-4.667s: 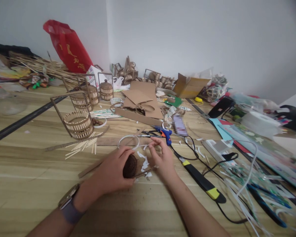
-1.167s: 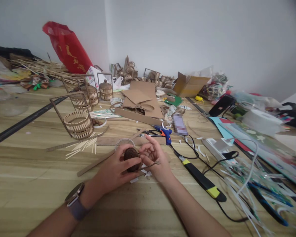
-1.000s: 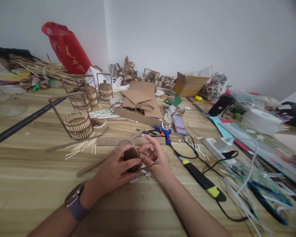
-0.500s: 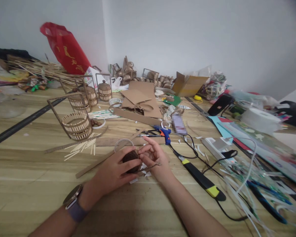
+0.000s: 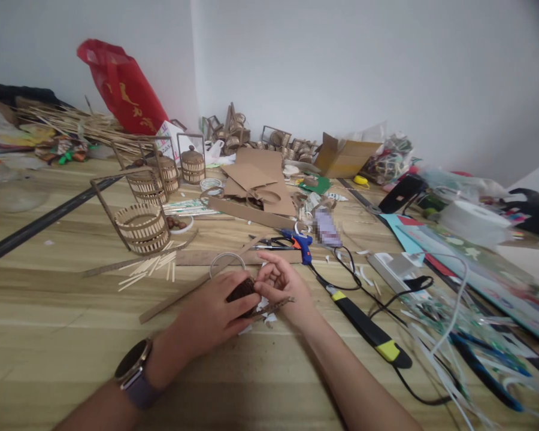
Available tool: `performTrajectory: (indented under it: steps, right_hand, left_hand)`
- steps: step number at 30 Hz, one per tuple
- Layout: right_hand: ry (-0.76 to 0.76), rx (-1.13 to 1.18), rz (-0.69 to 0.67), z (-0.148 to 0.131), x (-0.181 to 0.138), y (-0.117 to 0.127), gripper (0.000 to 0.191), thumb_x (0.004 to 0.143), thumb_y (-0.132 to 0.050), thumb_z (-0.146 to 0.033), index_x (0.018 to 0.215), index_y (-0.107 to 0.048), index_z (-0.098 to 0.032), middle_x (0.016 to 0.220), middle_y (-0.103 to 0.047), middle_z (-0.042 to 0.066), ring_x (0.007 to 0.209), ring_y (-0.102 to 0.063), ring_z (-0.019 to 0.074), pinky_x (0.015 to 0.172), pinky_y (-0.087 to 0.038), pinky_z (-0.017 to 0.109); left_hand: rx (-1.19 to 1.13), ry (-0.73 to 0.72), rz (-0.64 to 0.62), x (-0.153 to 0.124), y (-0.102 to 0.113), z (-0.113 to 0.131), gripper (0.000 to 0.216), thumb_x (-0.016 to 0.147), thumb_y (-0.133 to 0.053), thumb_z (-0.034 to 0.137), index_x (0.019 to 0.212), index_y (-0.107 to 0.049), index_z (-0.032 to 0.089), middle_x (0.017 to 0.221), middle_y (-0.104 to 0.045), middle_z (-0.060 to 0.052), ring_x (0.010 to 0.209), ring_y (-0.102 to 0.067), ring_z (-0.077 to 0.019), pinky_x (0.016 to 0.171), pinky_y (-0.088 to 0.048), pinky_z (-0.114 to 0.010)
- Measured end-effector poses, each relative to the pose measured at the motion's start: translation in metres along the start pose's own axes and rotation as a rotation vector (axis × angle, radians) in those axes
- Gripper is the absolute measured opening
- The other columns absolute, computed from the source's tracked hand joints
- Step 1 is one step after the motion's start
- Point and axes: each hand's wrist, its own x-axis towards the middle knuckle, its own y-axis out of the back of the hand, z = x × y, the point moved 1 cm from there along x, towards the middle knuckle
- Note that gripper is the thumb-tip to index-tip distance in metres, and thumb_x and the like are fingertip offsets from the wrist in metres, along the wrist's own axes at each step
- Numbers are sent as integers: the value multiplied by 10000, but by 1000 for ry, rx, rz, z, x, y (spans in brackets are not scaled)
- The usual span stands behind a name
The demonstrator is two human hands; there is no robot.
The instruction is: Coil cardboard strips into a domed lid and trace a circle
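My left hand (image 5: 206, 311) is wrapped round a small dark brown round piece (image 5: 241, 290) with a ridged, woven-looking surface, and covers much of it. My right hand (image 5: 284, 287) meets the piece's right edge, thumb and fingertips pinched together there; what lies between them is too small to make out. A thin brown twisted strip (image 5: 273, 306) sticks out to the right from under the left fingers and passes across my right palm. Just beyond the left hand, a pale ring (image 5: 227, 261) and a long brown strip (image 5: 175, 298) lie on the table. White scraps (image 5: 269, 318) are under the hands.
A small handled basket (image 5: 141, 228) stands at left, near thin pale sticks (image 5: 155, 264) and a dish of brown beads (image 5: 178, 224). A blue glue gun (image 5: 302, 244), a black-yellow cutting tool (image 5: 368, 329) and cables are at right. Cardboard sheets (image 5: 260, 173) lie behind.
The left hand has turned slightly over the dark piece, so less of it shows. The right fingertips stay at its edge. The whole view has shifted a little.
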Motion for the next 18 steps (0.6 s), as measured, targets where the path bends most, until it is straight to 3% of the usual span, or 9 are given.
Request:
performTrajectory:
  steps: [9, 18]
  right_hand:
    - [-14, 1, 30, 1, -1, -5, 496, 670, -817, -208, 1115, -604, -250, 741, -616, -56, 512, -482, 59, 458, -331, 179]
    - [4, 22, 28, 5, -2, -8, 503, 683, -843, -281, 1118, -593, -257, 739, -610, -49, 534, -503, 79, 469, -362, 193]
  left_hand:
    - [-5, -18, -3, -1, 0, 0, 267, 922, -633, 256, 1185, -629, 211, 1292, -546, -144, 1160, -560, -310, 984, -542, -498]
    - [-66, 22, -16, -6, -5, -3, 272, 928, -632, 280, 1198, -654, 252, 1357, -511, -142, 1219, -538, -302, 996, -524, -470]
